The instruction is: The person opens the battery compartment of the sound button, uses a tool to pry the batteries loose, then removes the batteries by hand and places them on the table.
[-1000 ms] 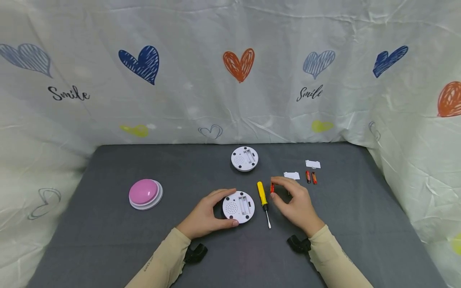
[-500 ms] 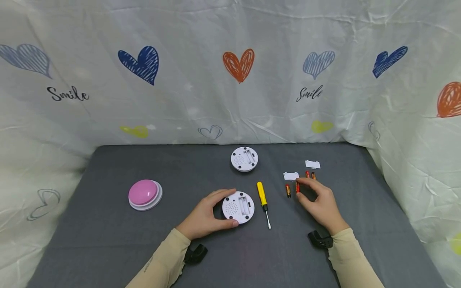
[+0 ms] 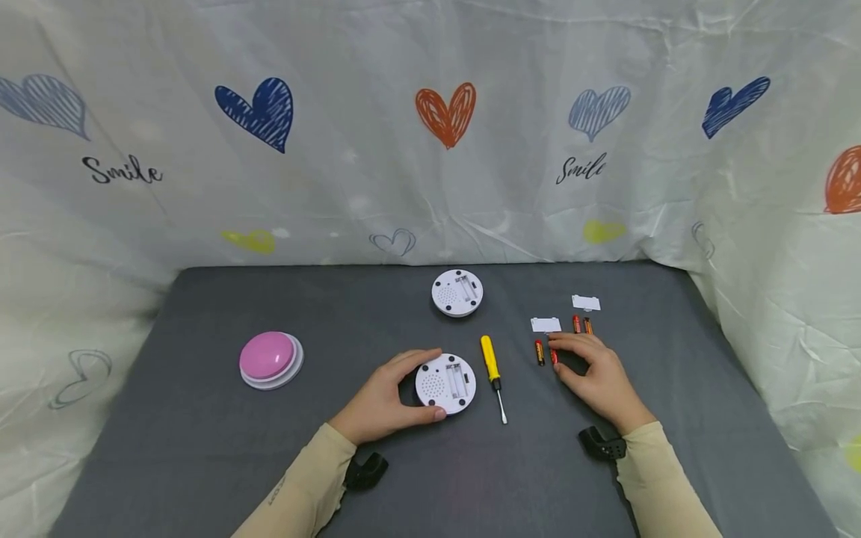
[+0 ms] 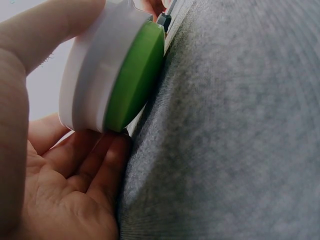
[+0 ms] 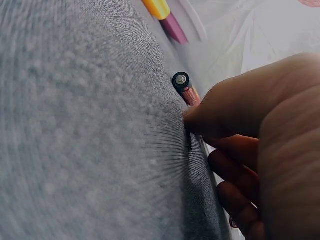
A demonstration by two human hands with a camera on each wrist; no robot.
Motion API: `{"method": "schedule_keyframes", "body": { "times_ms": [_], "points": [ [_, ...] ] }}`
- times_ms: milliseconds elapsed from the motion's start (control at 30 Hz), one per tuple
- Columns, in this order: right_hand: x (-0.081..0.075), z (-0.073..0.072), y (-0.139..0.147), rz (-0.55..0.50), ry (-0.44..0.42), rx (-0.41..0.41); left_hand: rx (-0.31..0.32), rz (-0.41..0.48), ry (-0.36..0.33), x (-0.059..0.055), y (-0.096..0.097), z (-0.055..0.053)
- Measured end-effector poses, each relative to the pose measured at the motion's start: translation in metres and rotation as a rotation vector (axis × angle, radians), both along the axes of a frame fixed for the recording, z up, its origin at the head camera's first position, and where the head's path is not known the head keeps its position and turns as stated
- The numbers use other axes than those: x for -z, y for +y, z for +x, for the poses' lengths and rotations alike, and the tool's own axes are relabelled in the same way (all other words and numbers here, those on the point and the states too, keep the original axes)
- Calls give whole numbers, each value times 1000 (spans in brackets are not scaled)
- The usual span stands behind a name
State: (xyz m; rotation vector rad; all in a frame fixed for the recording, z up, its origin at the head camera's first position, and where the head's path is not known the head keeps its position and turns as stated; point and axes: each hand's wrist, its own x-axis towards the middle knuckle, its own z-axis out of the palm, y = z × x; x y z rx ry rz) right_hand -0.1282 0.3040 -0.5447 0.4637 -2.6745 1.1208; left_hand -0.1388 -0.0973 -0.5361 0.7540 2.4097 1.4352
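Observation:
My left hand (image 3: 389, 396) grips a white round push-button device (image 3: 445, 384) by its edge, thumb in front and fingers behind. It lies underside up, its battery bay uncovered; in the left wrist view its green dome (image 4: 136, 75) faces the table. My right hand (image 3: 599, 377) pinches a small red battery (image 3: 554, 356) between thumb and fingers, low at the table. A second battery (image 3: 539, 353) lies just left of it, its flat end visible beyond the thumb (image 5: 220, 107) in the right wrist view. The pinched battery is hidden in that view.
A yellow-handled screwdriver (image 3: 491, 362) lies between the hands. Farther back sit another overturned device (image 3: 457, 293), two white battery covers (image 3: 545, 325) and two more batteries (image 3: 576, 323). A pink-domed button (image 3: 269, 359) stands at the left. A printed curtain (image 3: 336, 149) hangs behind the table.
My right hand has moved right, away from the screwdriver, carrying the battery down beside the second one. My left hand and its device have stayed put. The head view has shifted slightly.

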Motion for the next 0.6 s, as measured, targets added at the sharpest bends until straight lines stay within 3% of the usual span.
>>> {"method": "schedule_keyframes", "body": {
  "times_ms": [600],
  "points": [
    [1,-1,1,4,-12,-2,-3,-7,0,-1,1,-1]
  ]
}}
